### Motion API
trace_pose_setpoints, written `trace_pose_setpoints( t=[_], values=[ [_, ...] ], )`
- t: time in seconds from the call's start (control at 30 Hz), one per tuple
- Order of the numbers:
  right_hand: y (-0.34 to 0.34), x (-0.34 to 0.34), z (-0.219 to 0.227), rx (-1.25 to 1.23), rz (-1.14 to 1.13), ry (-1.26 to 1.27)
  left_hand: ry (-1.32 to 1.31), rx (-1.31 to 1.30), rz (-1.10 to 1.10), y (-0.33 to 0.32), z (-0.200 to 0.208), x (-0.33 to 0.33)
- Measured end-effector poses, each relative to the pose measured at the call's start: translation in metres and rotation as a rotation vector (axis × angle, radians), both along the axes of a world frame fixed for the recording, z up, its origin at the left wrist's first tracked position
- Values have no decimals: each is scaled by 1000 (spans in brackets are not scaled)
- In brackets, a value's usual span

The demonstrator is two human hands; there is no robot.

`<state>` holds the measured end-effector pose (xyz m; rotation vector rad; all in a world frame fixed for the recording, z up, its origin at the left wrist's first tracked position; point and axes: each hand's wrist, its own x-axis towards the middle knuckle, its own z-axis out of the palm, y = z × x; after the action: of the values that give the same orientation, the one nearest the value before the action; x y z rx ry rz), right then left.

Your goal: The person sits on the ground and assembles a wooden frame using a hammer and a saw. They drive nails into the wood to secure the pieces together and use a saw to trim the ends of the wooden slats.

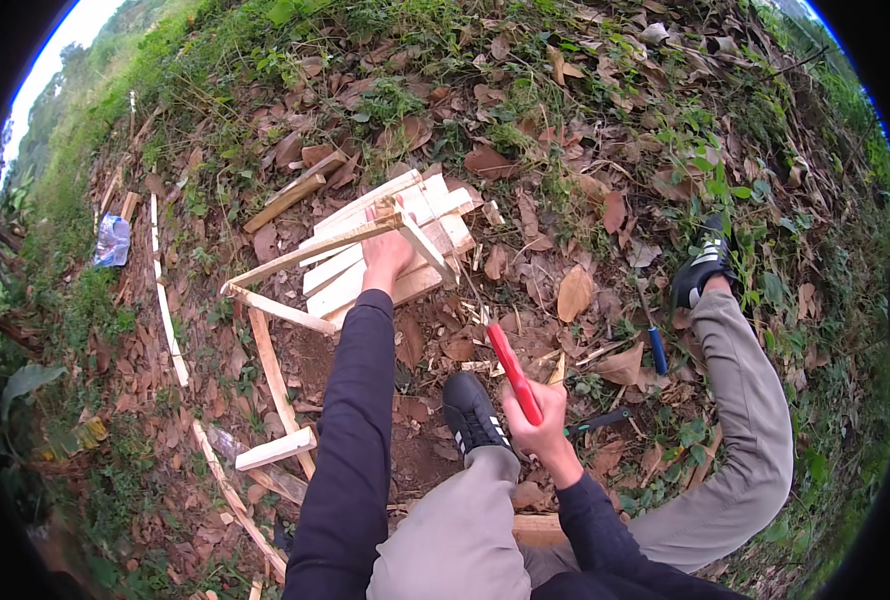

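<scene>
My left hand (387, 255) is closed around a long strip of a wooden frame (305, 256), close to its corner. The frame is made of pale thin strips and stands over a stack of light boards (337, 284) on the ground. In my right hand (538, 418) is a red-handled saw (513, 370). Its thin blade, seen nearly edge-on, points toward the end of a short frame strip (427, 244); whether it touches the wood I cannot tell. Some of my left fingers are hidden by the strip.
A blue-handled tool (657, 350) and a dark tool with green on its handle (601, 422) lie among dry leaves to the right. Loose strips (168, 310) and a clear plastic bag (113, 241) lie left. My shoes (475, 412) rest on both sides of the tools.
</scene>
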<state>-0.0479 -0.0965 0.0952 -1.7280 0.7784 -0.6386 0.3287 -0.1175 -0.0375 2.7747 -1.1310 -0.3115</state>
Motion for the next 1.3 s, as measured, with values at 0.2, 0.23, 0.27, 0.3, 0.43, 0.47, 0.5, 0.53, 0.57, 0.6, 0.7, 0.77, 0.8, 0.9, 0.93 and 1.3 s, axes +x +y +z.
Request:
trace_pose_setpoints(
  t=[0.2, 0.23, 0.27, 0.3, 0.43, 0.47, 0.5, 0.53, 0.57, 0.6, 0.7, 0.77, 0.8, 0.9, 0.93, 1.3],
  values=[
    [-33, 48, -13, -12, -6, 26, 102, 40, 57, -25, 26, -22],
    [-19, 31, -8, 10, 27, 33, 151, 33, 81, -21, 27, -8],
    [-10, 14, -11, -10, 27, 6, 211, 28, 96, -17, 25, -3],
    [-4, -2, -10, -23, 32, 19, 198, 21, 97, -16, 24, -2],
    [-18, 27, -8, 42, 1, 9, 155, -2, 65, -23, 15, -5],
    [-24, 47, -11, 31, 18, -2, 133, 11, 86, -17, 3, 8],
    [-29, 59, -8, -17, 5, -43, 121, 24, 98, -13, -8, 12],
    [-32, 56, -7, 17, -6, -22, 136, -31, 81, -23, 6, -3],
    [-35, 51, -8, 51, -19, 0, 177, -22, 46, -31, 13, -12],
    [-27, 42, -6, 38, -5, 9, 208, -6, 35, -25, 22, -12],
    [2, 1, 4, 32, 26, 19, 157, -21, 40, -15, 10, 4],
    [15, -31, 11, -13, 5, 46, 111, -3, 30, -13, 11, 0],
    [19, -43, 19, 46, -51, 53, 123, -7, 30, -16, 13, -4],
    [16, -52, 24, 88, -102, 50, 126, -14, 28, -19, 14, -10],
    [12, -50, 25, 80, -95, 42, 103, -13, 25, -17, 12, -8],
    [-15, 24, 13, 129, -49, -108, 15, -39, 16, -17, 3, -6]
  ],
)
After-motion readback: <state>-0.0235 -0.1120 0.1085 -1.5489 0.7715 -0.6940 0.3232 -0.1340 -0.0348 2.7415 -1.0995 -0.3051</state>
